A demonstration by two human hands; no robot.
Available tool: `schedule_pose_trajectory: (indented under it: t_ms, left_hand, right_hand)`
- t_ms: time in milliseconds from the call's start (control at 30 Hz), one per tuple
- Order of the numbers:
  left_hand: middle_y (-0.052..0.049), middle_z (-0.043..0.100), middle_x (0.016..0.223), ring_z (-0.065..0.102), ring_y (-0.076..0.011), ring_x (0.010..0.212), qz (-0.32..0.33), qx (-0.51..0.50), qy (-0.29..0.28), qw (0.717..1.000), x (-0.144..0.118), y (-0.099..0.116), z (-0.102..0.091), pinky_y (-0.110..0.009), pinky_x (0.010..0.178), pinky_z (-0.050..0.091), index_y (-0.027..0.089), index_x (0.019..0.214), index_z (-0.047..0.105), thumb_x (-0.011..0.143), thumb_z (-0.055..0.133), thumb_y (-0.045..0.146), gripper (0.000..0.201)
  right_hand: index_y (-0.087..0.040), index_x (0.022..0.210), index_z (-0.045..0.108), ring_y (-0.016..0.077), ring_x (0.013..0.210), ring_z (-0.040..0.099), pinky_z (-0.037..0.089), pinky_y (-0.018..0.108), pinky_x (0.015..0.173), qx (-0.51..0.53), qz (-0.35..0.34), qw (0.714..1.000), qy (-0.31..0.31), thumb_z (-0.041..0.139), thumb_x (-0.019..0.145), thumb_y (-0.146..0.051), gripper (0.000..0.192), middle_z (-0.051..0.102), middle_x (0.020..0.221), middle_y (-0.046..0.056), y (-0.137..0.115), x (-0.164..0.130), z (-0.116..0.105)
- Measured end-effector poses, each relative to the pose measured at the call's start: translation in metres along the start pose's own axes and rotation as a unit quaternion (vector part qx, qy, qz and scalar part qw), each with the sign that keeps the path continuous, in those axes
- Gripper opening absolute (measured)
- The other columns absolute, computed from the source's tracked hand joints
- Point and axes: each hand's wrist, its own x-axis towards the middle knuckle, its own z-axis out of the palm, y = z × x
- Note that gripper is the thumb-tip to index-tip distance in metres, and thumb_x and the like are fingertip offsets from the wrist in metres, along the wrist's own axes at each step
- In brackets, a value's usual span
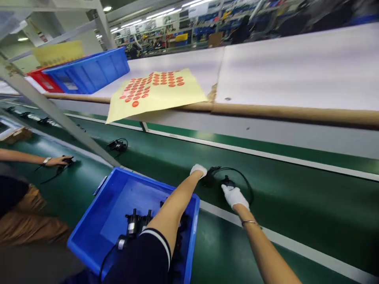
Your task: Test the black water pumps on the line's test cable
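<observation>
Nearest: big blue rectangular plastic bin (118,201), several black cylindrical plastic units (132,224) inside, at least 2 w/ spouts up, 1 tilted; arm hides the rest, so no full count. These look dealt with, prob., tho' can't confirm.

Just past the bin, on the long green belt-like surface (302,189): white-gloved right hand (235,196), grip bent in, looks closed on the dark body of a black plastic unit w/ looped cable (227,181). White-gloved left hand (199,170) right beside the bunched cable end; its grip's fingertips are hidden, can't tell how far closed or on what.

This unit's mid-handling, I'd say, not in the bin yet. Orientation: body on the right-hand side, bunched part to its left, cable arcing out right & curving back toward the near side. Body's long axis? Mostly covered, can't tell.

Off left, a co-worker's hand (60,161) on a small black corded piece (70,161). Further along the belt, another black corded unit (118,146), untouched, plus more dark pcs. far left, so apparently some left to do.
</observation>
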Motion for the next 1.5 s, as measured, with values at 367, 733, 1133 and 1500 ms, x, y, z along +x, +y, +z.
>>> schedule_pose_trajectory:
  t_ms: [367,733,1133,1500]
  left_hand:
    - [-0.013,0.072,0.112,0.067,-0.0158,0.095,-0.024,-0.159,0.073,0.984,-0.155,-0.087,-0.192,-0.03,0.09,0.052,0.014,0.111,0.063,0.097,0.053,0.043,0.033]
    - [-0.013,0.073,0.099,0.068,-0.023,0.09,-0.099,-0.312,0.206,0.922,-0.442,-0.307,-0.278,-0.037,0.086,0.053,0.015,0.1,0.066,0.056,0.075,0.081,0.08]
    - [-0.014,0.075,0.103,0.07,-0.0254,0.094,-0.009,-0.359,0.153,0.921,-0.467,-0.29,-0.253,-0.04,0.093,0.051,0.014,0.102,0.072,0.079,0.074,0.062,0.053]
    - [-0.011,0.057,0.147,0.05,-0.0324,0.138,0.202,-0.457,-0.212,0.84,-0.488,-0.158,-0.218,-0.045,0.118,0.038,0.025,0.149,0.05,0.089,0.06,0.068,0.074]
  right_hand:
    - [-0.017,0.12,0.066,0.0202,0.108,0.065,0.054,0.042,0.097,-0.101,-0.459,0.877,-0.1,0.055,0.103,-0.041,0.031,0.068,0.12,0.008,-0.147,-0.227,0.084]
    - [-0.013,0.122,0.064,0.0241,0.112,0.064,0.055,0.046,0.097,-0.262,-0.307,0.915,-0.011,0.063,0.099,-0.036,0.032,0.064,0.125,0.011,-0.189,-0.233,0.127]
    - [-0.011,0.104,0.065,0.02,0.085,0.067,0.051,0.032,0.073,-0.231,-0.362,0.889,0.156,0.044,0.107,-0.031,0.029,0.07,0.094,0.01,-0.132,-0.307,0.061]
    - [-0.018,0.118,0.056,0.0151,0.054,0.038,0.027,0.029,0.056,-0.029,-0.753,0.604,0.259,0.041,0.107,-0.019,0.019,0.047,0.062,-0.004,-0.117,-0.529,-0.044]
